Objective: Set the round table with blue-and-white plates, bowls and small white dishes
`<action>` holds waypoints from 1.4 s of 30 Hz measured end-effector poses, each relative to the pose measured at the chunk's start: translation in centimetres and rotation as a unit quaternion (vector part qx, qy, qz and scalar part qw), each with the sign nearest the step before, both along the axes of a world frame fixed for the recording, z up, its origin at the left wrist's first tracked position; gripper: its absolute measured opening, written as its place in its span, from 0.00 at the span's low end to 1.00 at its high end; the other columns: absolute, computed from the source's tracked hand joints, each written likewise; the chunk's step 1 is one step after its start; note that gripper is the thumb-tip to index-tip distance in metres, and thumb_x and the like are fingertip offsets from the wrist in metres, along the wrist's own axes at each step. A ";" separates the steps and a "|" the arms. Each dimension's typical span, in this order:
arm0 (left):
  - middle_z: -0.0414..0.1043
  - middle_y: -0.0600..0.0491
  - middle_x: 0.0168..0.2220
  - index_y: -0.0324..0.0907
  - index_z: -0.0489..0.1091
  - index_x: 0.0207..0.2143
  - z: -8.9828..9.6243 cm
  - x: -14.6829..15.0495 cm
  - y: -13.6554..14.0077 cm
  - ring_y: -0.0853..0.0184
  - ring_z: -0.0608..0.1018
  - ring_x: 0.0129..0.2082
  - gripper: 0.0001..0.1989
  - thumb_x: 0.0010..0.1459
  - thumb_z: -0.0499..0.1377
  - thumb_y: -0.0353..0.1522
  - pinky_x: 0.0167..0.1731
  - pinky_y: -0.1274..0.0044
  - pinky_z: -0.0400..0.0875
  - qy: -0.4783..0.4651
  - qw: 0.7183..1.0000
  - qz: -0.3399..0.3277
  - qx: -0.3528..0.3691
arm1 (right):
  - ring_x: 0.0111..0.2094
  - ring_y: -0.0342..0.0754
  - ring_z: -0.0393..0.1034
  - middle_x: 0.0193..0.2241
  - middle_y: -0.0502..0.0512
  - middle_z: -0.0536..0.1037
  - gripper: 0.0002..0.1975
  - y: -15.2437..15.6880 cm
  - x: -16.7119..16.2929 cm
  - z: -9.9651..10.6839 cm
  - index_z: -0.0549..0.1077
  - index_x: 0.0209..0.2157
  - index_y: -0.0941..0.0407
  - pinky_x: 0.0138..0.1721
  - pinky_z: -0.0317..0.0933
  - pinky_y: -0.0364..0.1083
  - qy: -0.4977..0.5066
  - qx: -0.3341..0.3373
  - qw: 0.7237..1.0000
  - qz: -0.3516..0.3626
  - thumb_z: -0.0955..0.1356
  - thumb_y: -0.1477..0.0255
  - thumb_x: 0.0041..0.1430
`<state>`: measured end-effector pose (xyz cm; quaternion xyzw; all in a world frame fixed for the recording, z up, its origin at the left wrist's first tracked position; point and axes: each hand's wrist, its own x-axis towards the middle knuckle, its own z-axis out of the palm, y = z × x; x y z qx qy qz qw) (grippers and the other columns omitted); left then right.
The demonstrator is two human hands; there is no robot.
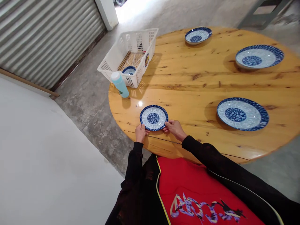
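A blue-and-white plate [153, 117] is at the near left part of the round wooden table, close to its edge. My left hand [141, 133] grips the plate's near-left rim, thumb on top. On the near-right rim, my right hand [174, 128] pinches the same plate, with the fingers partly hidden under it. Whether the plate rests fully on the wood or is slightly raised, I cannot tell. Beyond it, a light-blue bottle [121, 86] with a white cap stands beside a white plastic basket [138, 76].
Inside the basket are chopsticks [124, 60] and a small blue-patterned dish [129, 70]. More patterned plates lie on the table [178, 93]: one at the right [242, 114], one at the far right [259, 57], one at the back [198, 35]. A white wall [47, 156] stands at left.
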<state>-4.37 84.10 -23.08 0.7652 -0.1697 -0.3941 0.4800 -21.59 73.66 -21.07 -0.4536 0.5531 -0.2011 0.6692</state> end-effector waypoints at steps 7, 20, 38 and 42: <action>0.68 0.58 0.19 0.44 0.61 0.25 -0.2 0.8 -0.7 0.67 0.77 0.19 0.14 0.67 0.52 0.33 0.22 0.79 0.69 -0.021 1.000 0.004 0.000 | 0.15 0.42 0.71 0.17 0.53 0.76 0.12 -0.8 1.1 -1.1 0.70 0.26 0.58 0.18 0.67 0.37 0.018 -0.005 1.000 0.013 0.68 0.81 0.65; 0.69 0.57 0.17 0.45 0.61 0.25 -0.3 1.9 -1.4 0.66 0.79 0.19 0.14 0.65 0.54 0.34 0.22 0.80 0.69 -0.027 1.000 0.010 -0.004 | 0.16 0.41 0.70 0.18 0.52 0.76 0.13 -1.3 1.9 -1.1 0.70 0.27 0.56 0.17 0.66 0.38 0.028 -0.001 0.999 0.027 0.65 0.77 0.69; 0.79 0.49 0.24 0.43 0.68 0.29 0.4 2.0 1.7 0.66 0.79 0.21 0.16 0.59 0.58 0.46 0.20 0.78 0.70 0.014 0.996 0.078 -0.049 | 0.17 0.41 0.71 0.19 0.54 0.77 0.14 -0.6 -1.0 -0.7 0.68 0.23 0.57 0.18 0.67 0.38 -0.040 0.001 0.999 0.001 0.71 0.75 0.63; 0.78 0.49 0.24 0.42 0.68 0.29 0.6 1.5 2.0 0.67 0.79 0.21 0.18 0.56 0.61 0.48 0.20 0.79 0.70 0.003 0.995 0.079 -0.053 | 0.19 0.40 0.71 0.21 0.54 0.77 0.14 -0.2 -4.2 -1.6 0.69 0.23 0.58 0.19 0.67 0.37 -0.039 0.006 0.999 -0.037 0.68 0.76 0.64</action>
